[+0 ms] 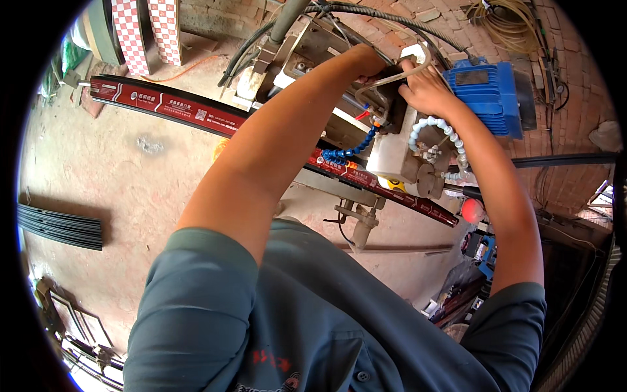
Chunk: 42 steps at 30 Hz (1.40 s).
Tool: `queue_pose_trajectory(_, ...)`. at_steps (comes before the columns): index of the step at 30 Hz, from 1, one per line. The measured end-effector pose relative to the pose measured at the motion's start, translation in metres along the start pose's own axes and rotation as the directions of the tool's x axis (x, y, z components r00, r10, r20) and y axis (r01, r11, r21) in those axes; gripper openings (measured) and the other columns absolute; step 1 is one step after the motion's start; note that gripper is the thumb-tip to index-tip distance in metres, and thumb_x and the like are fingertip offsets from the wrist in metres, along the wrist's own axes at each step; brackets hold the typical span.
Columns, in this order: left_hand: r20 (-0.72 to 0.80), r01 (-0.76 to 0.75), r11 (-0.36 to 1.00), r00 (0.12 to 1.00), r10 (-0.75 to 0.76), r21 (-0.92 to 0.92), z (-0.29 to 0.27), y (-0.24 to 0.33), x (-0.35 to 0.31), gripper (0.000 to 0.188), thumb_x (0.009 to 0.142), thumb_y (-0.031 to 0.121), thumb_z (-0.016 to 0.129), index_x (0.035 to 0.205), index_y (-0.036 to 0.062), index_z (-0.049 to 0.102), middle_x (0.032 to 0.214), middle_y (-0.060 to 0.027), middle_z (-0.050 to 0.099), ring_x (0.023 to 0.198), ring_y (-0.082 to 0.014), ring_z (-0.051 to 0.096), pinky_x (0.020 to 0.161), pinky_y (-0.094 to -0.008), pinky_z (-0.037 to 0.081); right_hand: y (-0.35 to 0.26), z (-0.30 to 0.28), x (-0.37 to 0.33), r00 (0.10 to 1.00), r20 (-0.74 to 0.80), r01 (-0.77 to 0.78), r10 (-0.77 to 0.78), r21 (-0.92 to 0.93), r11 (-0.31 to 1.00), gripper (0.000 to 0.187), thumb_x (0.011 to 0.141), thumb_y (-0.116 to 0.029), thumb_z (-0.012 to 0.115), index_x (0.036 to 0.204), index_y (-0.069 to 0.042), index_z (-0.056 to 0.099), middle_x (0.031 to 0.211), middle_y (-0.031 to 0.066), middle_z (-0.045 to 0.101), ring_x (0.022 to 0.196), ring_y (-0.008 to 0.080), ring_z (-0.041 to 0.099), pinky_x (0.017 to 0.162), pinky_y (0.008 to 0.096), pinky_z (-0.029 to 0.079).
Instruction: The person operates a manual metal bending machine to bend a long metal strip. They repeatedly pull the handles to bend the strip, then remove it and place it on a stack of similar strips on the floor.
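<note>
Both my arms reach forward over a machine with a pale metal housing [394, 155]. My left hand [369, 62] is at its top, fingers curled in and mostly hidden behind the hand and wrist. Close by on the right, my right hand [426, 90] bends its fingers against a dark part of the machine top; what they grip is hidden. A pale hose [426, 60] loops past my right fingers. Below the hands are a small red-handled valve [363, 114] and a blue segmented coolant hose [346, 154]. A long profile with red printed film [176, 108] passes under my left forearm and the machine.
A blue finned motor [486, 98] stands right of my right hand. White segmented hose [439, 122] curves beside my right forearm. A red ball knob [473, 210] sits at the right end. Dark strips [60, 225] lie on the floor at left; coiled hose [506, 26] lies far right.
</note>
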<state>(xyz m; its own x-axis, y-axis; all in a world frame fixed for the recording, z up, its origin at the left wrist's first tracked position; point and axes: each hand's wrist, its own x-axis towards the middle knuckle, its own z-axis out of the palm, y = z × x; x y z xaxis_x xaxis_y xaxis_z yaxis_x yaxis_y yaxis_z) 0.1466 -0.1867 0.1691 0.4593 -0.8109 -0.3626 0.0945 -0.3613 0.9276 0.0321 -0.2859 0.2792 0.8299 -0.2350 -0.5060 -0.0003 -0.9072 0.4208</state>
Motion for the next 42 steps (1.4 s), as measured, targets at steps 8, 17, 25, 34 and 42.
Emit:
queue_pose_trajectory(8, -0.138, -0.337, 0.932, 0.938, 0.319, -0.135, 0.006, -0.028, -0.013, 0.056, 0.084, 0.055, 0.068, 0.1, 0.0009, 0.067, 0.089, -0.0111, 0.067, 0.087, -0.0148, 0.063, 0.075, -0.0334, 0.049, 0.006, 0.009, 0.002, 1.0, -0.003, -0.004, 0.004, -0.036, 0.999, 0.068, 0.095, -0.037, 0.041, 0.146, 0.005, 0.026, 0.148, 0.0257, 0.034, 0.141, 0.0341, 0.029, 0.117, 0.044, 0.02)
queue_pose_trajectory(17, 0.192, -0.177, 0.791, 0.918, 0.346, -0.585, -0.005, -0.034, -0.024, 0.033, 0.089, 0.03, 0.061, 0.107, 0.0045, 0.069, 0.098, -0.0051, 0.068, 0.085, -0.0152, 0.06, 0.078, -0.0283, 0.047, 0.009, 0.02, 0.006, 0.996, -0.083, 0.042, -0.044, -0.023, 0.999, 0.067, 0.094, -0.036, 0.041, 0.145, 0.005, 0.027, 0.149, 0.0264, 0.032, 0.141, 0.0339, 0.029, 0.117, 0.0438, 0.021)
queue_pose_trajectory(25, 0.108, -0.11, 0.983, 0.986, 0.127, -0.149, -0.004, 0.0, -0.027, 0.043, 0.077, 0.013, 0.066, 0.119, 0.0029, 0.059, 0.09, -0.011, 0.067, 0.075, -0.0196, 0.064, 0.063, -0.0344, 0.053, 0.01, 0.015, 0.0, 1.0, 0.019, -0.008, 0.005, 0.131, 0.991, 0.068, 0.094, -0.033, 0.048, 0.146, 0.005, 0.025, 0.151, 0.0273, 0.027, 0.144, 0.0373, 0.021, 0.118, 0.0453, 0.018)
queue_pose_trajectory(34, -0.168, -0.051, 0.832, 0.971, 0.171, 0.552, 0.026, 0.007, -0.002, 0.05, 0.095, 0.049, 0.042, 0.112, 0.0096, 0.068, 0.113, -0.0188, 0.066, 0.109, -0.0354, 0.063, 0.091, -0.0454, 0.05, 0.016, 0.03, 0.003, 0.998, -0.045, 0.053, -0.046, 0.182, 0.982, 0.068, 0.094, -0.034, 0.043, 0.148, 0.003, 0.022, 0.152, 0.0289, 0.024, 0.144, 0.0406, 0.02, 0.119, 0.0479, 0.015)
queue_pose_trajectory(42, -0.153, -0.367, 0.582, 0.739, 0.656, 0.726, 0.042, -0.032, 0.018, 0.021, 0.092, 0.029, 0.05, 0.103, 0.0155, 0.062, 0.078, -0.0185, 0.067, 0.075, -0.0423, 0.063, 0.064, -0.0525, 0.051, 0.014, 0.019, -0.011, 1.0, -0.018, 0.022, -0.019, 0.213, 0.977, 0.07, 0.09, -0.027, 0.049, 0.147, -0.001, 0.019, 0.151, 0.0299, 0.025, 0.142, 0.0403, 0.024, 0.117, 0.0493, 0.022)
